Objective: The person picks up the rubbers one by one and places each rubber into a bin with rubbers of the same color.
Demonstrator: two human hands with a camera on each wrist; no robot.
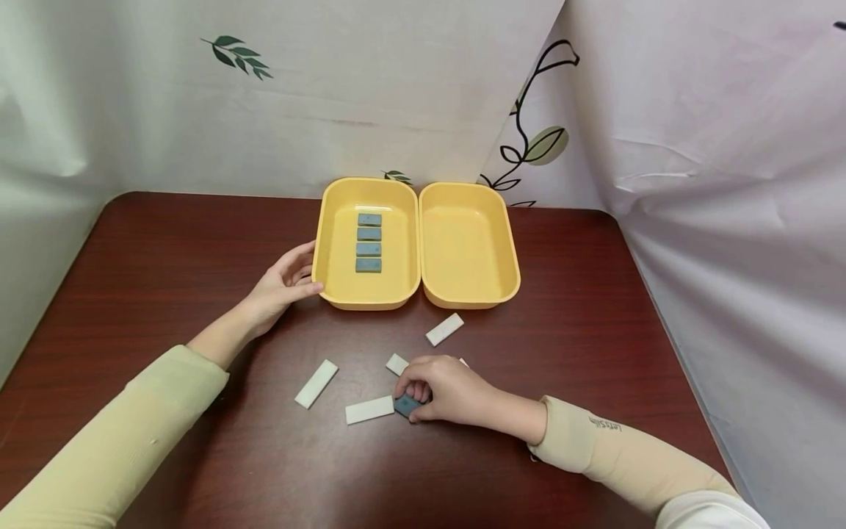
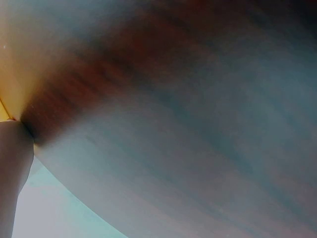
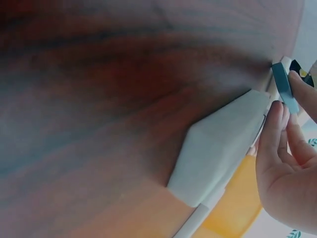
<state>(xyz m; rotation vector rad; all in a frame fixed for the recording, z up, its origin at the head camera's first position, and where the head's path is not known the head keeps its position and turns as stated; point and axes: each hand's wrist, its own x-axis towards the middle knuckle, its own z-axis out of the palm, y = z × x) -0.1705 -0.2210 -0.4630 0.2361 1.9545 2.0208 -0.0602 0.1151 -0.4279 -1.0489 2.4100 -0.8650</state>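
The right hand (image 1: 449,389) has its grip closed on a small blue-grey, flat block (image 1: 406,405), pinched between thumb and bent forefinger; the other fingers are folded in beside it. The right wrist view shows the same pinch, the thumb flat along one face of the block. Whether the block touches the surface, I cannot tell. In the head view its far-left edge meets the end of a white, long flat bar (image 1: 369,410).

The left hand (image 1: 280,290) has its grip on the near-left side of a yellow, round-cornered plastic tray (image 1: 344,297): the thumb lies at the rim and the fingers, partly hidden, are against the outer wall. The left wrist view is mostly blurred and shows little of this hold.

Inside that tray, four blue-grey rectangular blocks (image 1: 368,250) lie in one column, narrow gaps between them. A second yellow tray (image 1: 469,283) stands against its right side.

More white bars lie on the dark red-brown, wood-grained surface (image 1: 165,257): one slanted bar (image 1: 316,383) toward the left, one bar (image 1: 445,329) just in front of the second tray, one bar (image 1: 396,364) partly covered by the right hand, and a white tip (image 1: 464,362) showing behind its knuckles. Pale sleeves (image 1: 152,426) cover both forearms.
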